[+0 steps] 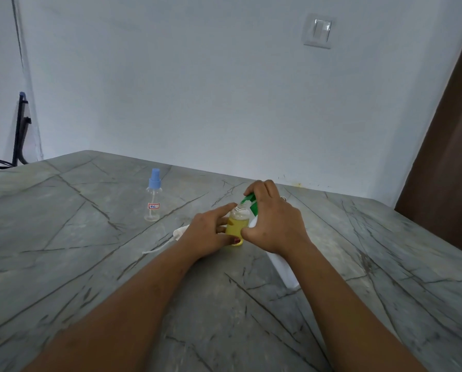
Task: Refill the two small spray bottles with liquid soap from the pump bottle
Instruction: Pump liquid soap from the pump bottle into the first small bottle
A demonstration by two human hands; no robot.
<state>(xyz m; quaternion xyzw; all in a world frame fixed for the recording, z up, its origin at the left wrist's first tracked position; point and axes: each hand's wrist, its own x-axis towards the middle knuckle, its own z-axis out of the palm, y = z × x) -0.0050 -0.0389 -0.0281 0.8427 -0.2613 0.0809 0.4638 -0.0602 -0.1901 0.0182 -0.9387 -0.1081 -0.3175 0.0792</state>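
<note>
Held the uncapped spray bottle (236,224), mostly full of yellow soap, upright mid-desk (90,264) with the left grip (208,234) curled round it and the right grip (272,218) closed over the green head (251,201) of the pump bottle (284,267), spout above the mouth; probably best pumped in short, slow strokes, stopping below the neck.

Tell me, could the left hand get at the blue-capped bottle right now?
Probably yes: only open table lies between the left hand and the blue-capped bottle. But that hand grips the open bottle of yellow soap and would have to let go first.
</note>
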